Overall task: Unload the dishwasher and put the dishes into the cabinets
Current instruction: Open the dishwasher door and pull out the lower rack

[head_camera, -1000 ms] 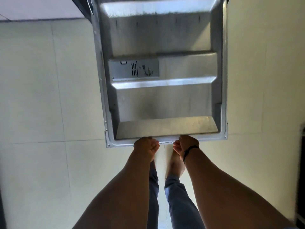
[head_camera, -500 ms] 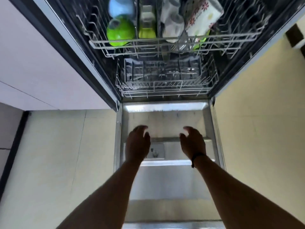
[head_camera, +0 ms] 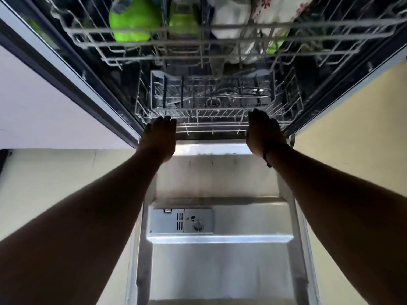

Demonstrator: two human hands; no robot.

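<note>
The dishwasher stands open, its steel door (head_camera: 220,271) lying flat below me. The upper rack (head_camera: 220,39) holds a green bowl (head_camera: 134,20), a green cup (head_camera: 182,20), a white cup (head_camera: 229,18) and a white dish with red flowers (head_camera: 275,7). The lower wire rack (head_camera: 211,119) sits inside with a grey cutlery basket (head_camera: 167,93). My left hand (head_camera: 159,137) and my right hand (head_camera: 263,133) are stretched out palm down. Their fingertips reach the lower rack's front rail at its left and right ends. Neither hand holds anything that I can see.
The detergent dispenser (head_camera: 180,221) is set in the door's inner panel. A white cabinet front (head_camera: 44,102) is on the left of the dishwasher and a cream panel (head_camera: 363,119) on the right. Pale floor tiles (head_camera: 55,172) lie beside the door.
My hands let go of the door's edge after it came down flat, then moved forward over the door to the lower rack's front rail. The view rose to the racks.
</note>
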